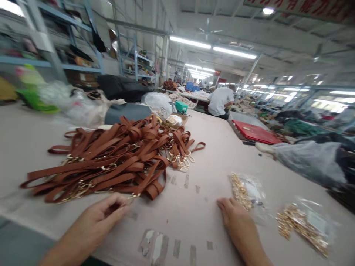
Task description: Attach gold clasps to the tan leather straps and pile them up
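Observation:
A large heap of brown leather straps (pixel 111 168) with gold snap hooks lies on the left half of the table. At its front edge, my left hand (pixel 95 223) is closed, thumb and forefinger pinching a gold snap hook (pixel 135 195) on one strap's end. To the right, my right hand (pixel 240 227) rests low at the tabletop with its fingers bent together; whatever may be under the fingertips is hidden. It lies just beside an opened clear bag of gold metal fittings (pixel 241 192). Farther right is a second bag of gold fittings (pixel 302 229), some spilling out.
Bits of tape (pixel 159 247) stick to the pale table (pixel 206 147). Behind the heap stand a small box of pale pieces (pixel 174 120), a teal box (pixel 181 106) and plastic bags (pixel 158 103). A red tray (pixel 255 132) is at the right; a person (pixel 221 100) sits beyond.

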Demonstrator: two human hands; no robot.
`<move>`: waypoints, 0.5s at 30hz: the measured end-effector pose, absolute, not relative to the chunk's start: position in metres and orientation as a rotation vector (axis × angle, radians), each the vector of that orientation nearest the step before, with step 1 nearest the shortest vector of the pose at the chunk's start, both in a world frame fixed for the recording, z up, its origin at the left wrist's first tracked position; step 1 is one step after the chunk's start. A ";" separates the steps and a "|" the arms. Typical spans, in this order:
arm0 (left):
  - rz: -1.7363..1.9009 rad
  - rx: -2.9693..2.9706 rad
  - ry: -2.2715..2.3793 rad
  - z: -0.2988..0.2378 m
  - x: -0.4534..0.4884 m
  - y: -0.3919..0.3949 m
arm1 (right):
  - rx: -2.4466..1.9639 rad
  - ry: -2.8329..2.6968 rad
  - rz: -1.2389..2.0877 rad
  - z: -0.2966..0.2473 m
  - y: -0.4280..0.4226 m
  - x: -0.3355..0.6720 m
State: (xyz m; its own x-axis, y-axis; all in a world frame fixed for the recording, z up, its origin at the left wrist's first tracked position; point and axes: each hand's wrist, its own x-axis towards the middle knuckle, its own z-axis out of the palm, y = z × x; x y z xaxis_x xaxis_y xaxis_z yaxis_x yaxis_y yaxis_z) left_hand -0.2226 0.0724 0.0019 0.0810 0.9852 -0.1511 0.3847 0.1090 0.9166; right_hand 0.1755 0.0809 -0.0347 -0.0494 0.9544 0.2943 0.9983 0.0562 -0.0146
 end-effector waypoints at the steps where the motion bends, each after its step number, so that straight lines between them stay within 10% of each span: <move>1: 0.810 1.376 1.421 0.006 -0.215 0.066 | -1.998 -2.120 -0.266 -0.037 0.081 0.179; 15: 0.768 1.657 1.822 0.026 -0.179 0.075 | -1.748 -1.981 -0.008 -0.044 0.053 0.196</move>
